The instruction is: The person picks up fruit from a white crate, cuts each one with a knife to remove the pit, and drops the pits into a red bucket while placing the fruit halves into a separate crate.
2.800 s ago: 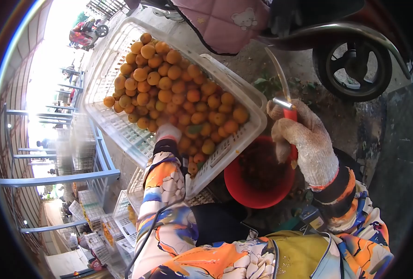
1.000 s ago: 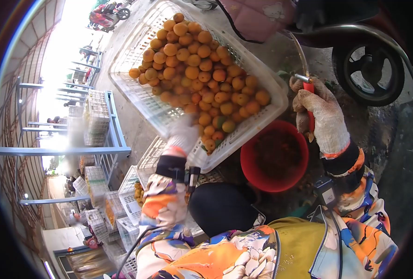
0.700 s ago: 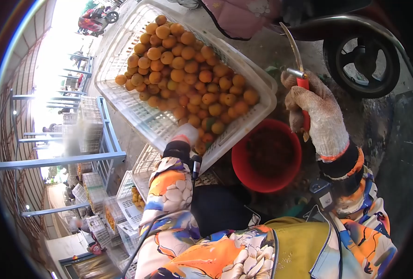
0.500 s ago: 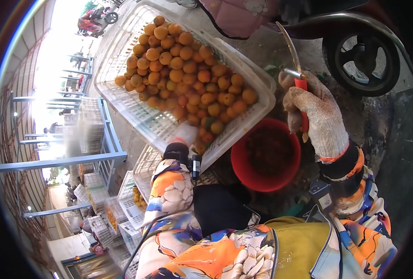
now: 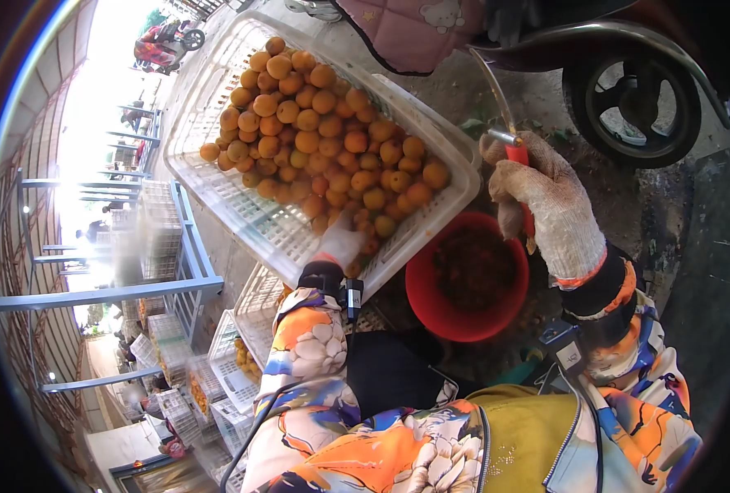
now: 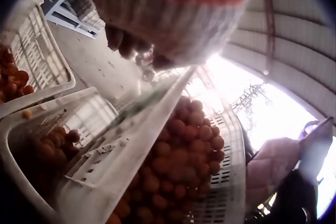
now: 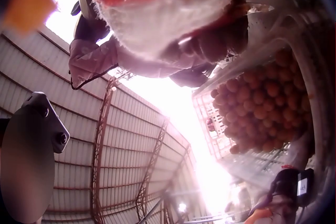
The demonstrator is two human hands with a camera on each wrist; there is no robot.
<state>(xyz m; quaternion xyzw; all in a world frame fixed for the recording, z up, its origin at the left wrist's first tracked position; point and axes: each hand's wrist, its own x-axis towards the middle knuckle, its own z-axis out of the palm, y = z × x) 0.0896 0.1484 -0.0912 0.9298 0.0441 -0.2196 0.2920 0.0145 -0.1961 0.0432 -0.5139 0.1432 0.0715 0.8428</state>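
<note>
My gloved left hand [image 5: 340,242] reaches over the near side of a white plastic crate [image 5: 242,234] and touches the apricots [image 5: 307,121] heaped inside. In the head view its fingertips are lost among the fruit. The left wrist view shows the glove [image 6: 168,16] from its cuff side, with dark fingertips [image 6: 128,44] below; I cannot tell if they hold a fruit. My gloved right hand [image 5: 550,205] grips the red handle of a sickle [image 5: 516,152], its thin curved blade upward, beyond the crate's right corner. The right wrist view shows that glove [image 7: 163,24] close up.
A red bucket [image 5: 414,300] with dark contents stands right of the crate, below my right hand. A parked scooter's wheel [image 5: 632,111] and pink quilted cover [image 5: 414,33] are beyond. More crates [image 5: 246,349] with apricots stand left, near a blue metal frame [image 5: 110,293].
My left hand has drawn back from deeper in the crate, swept blurred past its near side, then returned to the apricots there. My right hand keeps holding the sickle; the head view has shifted.
</note>
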